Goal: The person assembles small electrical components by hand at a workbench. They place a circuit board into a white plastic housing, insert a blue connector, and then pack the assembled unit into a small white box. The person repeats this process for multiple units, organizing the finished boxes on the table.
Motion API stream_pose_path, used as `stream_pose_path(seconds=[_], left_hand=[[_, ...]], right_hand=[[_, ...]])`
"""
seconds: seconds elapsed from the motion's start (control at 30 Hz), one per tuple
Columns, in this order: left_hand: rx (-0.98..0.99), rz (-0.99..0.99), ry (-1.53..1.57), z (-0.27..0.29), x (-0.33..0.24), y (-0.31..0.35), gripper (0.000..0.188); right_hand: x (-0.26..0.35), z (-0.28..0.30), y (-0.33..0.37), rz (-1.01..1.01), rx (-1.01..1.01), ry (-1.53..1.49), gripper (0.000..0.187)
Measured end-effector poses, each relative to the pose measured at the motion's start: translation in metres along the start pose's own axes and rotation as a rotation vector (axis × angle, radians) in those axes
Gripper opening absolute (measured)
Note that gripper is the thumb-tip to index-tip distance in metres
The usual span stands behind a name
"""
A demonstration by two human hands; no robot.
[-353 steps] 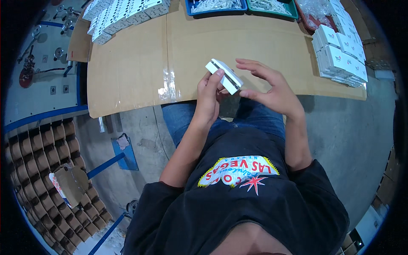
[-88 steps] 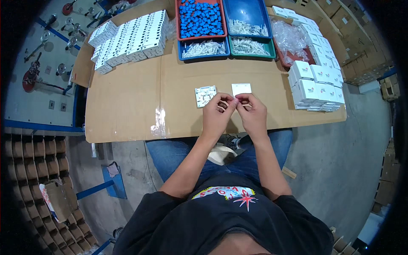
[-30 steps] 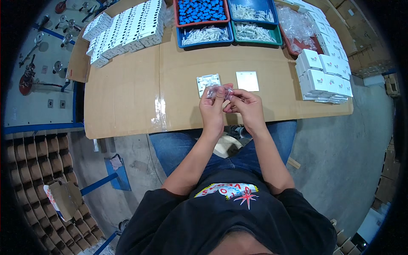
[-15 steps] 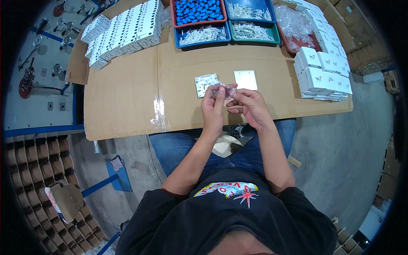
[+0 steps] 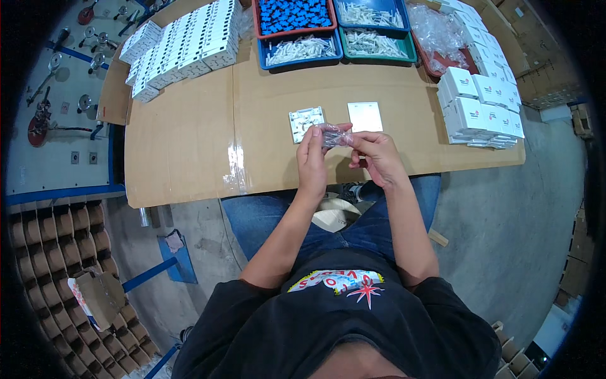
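A small clear plastic bag [image 5: 334, 137] is held between my two hands above the near part of the cardboard-covered table. What lies inside it is too small to make out. My left hand [image 5: 312, 163] grips its left side with thumb and fingers. At the other end, my right hand [image 5: 379, 158] pinches the plastic, its lower fingers curled. Just beyond the left hand lies a white square housing [image 5: 304, 121] with its moulded inner side up. A plain white square plate [image 5: 365, 116] lies beyond the right hand.
Trays stand at the far edge: a red tray [image 5: 297, 33] of blue parts, a blue tray [image 5: 303, 66] and a green tray [image 5: 379, 62] of white pieces. White boxes [image 5: 189, 54] fill the far left; more white boxes [image 5: 483, 114] stand right, near crumpled plastic bags [image 5: 435, 31].
The bag is drawn out longer between my hands and shows more plainly. My left hand has turned and shifted slightly left; the right keeps its pinch. The plates stay in place.
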State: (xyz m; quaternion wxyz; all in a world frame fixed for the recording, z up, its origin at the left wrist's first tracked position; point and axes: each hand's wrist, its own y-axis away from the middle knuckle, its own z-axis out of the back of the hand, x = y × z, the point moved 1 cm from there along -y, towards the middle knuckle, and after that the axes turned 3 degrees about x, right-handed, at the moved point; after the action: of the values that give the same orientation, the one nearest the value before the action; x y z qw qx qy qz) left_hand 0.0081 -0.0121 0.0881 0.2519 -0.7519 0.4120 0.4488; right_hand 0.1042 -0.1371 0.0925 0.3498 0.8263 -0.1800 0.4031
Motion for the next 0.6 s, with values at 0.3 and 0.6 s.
stream_pose_path(seconds=[0.3,0.6], left_hand=[[0.046,-0.443,-0.830,0.015,-0.032,-0.008,0.051],[0.333,-0.408,-1.170,0.037,-0.009,-0.010,0.049]], right_hand=[[0.002,-0.001,0.001,0.054,-0.126,0.156,0.020],[-0.009,-0.005,-0.003,0.215,-0.247,0.664,0.024]])
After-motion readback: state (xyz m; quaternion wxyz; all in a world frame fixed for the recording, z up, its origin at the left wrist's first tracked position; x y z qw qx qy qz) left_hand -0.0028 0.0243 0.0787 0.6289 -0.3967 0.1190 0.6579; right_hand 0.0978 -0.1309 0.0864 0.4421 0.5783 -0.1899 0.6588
